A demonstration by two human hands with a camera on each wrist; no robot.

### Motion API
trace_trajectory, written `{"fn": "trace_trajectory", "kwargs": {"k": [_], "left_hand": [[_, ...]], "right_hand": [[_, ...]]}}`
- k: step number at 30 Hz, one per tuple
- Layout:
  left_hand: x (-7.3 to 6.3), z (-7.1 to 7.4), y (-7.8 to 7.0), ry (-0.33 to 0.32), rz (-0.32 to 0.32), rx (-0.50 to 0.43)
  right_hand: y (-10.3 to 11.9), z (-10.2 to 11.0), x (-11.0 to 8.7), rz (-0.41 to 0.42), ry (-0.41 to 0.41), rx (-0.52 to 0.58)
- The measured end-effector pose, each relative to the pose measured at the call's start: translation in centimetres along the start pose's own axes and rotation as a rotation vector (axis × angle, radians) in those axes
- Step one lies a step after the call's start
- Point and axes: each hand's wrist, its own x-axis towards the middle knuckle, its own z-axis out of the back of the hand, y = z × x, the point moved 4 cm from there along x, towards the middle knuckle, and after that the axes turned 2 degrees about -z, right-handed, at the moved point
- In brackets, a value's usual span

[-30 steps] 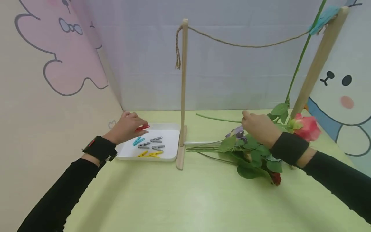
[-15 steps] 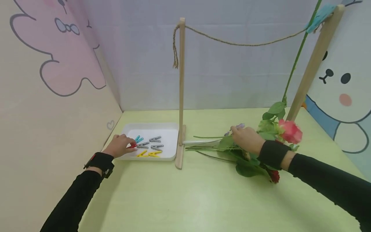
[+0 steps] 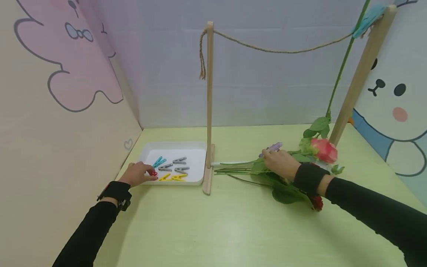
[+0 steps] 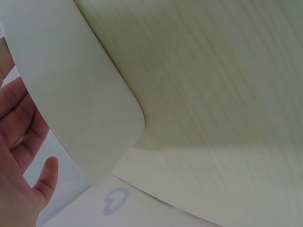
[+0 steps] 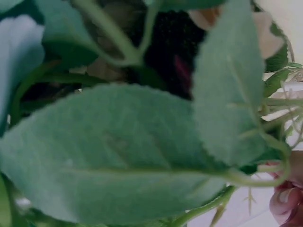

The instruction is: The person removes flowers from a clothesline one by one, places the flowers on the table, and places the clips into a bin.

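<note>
My left hand (image 3: 137, 174) is over the near left corner of the white tray (image 3: 203, 148), with a red clothespin (image 3: 154, 173) at its fingertips. In the left wrist view, thumb and fingers (image 4: 21, 118) stand apart, and the tray's wall hides part of them. Yellow, grey and blue clothespins (image 3: 180, 169) lie in the tray beside the hand. My right hand (image 3: 280, 162) grips the green stem of a pink rose (image 3: 324, 150) low over a pile of artificial flowers (image 3: 288, 193). Leaves (image 5: 113, 156) fill most of the right wrist view, with fingertips at its right edge.
Two wooden posts (image 3: 209, 100) carry a sagging twine rope (image 3: 267, 50). At the right post, a blue clothespin (image 3: 368, 22) holds a long green stem (image 3: 343, 66) that hangs down toward leaves. A white rod (image 3: 230, 163) runs along the table behind the flower stems.
My left hand has lowered the red clothespin into the tray and parted its fingers. My right hand has brought the pink rose down and leftward onto the flower pile.
</note>
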Motion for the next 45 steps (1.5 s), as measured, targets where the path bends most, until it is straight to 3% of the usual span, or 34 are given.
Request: {"fn": "trace_trajectory", "kwargs": {"k": [7,18,22,28,31,34,38,41,45], "left_hand": [[-0.2,0.0,-0.2,-0.014,0.020,-0.023],[0.0,-0.2,0.0,-0.013,0.057,-0.043],[0.0,-0.2,0.4,-0.024,0.051,-0.031],[-0.2,0.2,0.3,-0.058,0.028,-0.022],[0.0,1.1,0.2,-0.105,0.015,-0.028],[0.6,3.7,-0.4,-0.169,0.014,-0.041],[2.3,10.1,-2.4,-0.292,-0.004,-0.081],[3.8,16.1,-5.2,-0.455,-0.099,-0.111],[5.2,23.6,-10.2,-0.696,-0.258,-0.175]], "right_hand": [[-0.1,-0.5,-0.1,0.002,0.005,0.009],[-1.2,-0.6,-0.4,-0.058,-0.016,0.171],[-1.3,-0.3,-0.4,-0.062,-0.022,0.182],[-1.3,0.0,-0.8,-0.081,-0.017,0.200],[-1.9,0.3,-1.1,-0.107,-0.013,0.241],[-3.1,1.1,-1.5,-0.153,-0.009,0.307],[-5.4,2.5,-2.3,-0.260,-0.064,0.362],[-7.1,3.6,-3.2,-0.346,-0.162,0.347],[-9.0,4.8,-4.4,-0.422,-0.321,0.307]]}}
